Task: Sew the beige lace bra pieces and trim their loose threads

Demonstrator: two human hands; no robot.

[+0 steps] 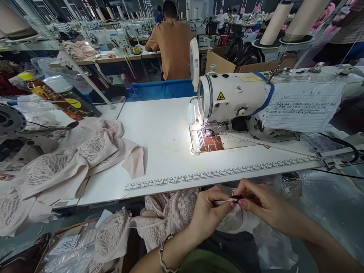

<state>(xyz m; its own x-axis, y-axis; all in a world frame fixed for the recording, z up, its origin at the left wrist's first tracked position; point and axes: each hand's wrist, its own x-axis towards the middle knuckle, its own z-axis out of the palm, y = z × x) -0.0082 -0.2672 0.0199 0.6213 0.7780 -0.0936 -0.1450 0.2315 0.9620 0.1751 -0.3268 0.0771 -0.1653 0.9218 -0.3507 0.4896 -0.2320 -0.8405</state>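
Observation:
A beige lace bra (182,206) lies across my lap, below the front edge of the sewing table. My left hand (209,212) pinches an edge of its fabric between thumb and fingers. Close beside it, my right hand (263,204) is closed in a pinch, fingertips nearly touching the left ones. A small dark object (237,197) shows between the two hands, held in the right fingers; its kind is too small to tell. Above my hands stands a white sewing machine (233,94), its lamp lighting the needle area.
More lace bras (93,151) are heaped on the table's left side. Behind them lean a spray can (71,94) and a bottle (51,94). A box (62,231) of bagged pieces sits at lower left. A ruler strip (216,174) runs along the table's front. A co-worker (173,41) sits ahead.

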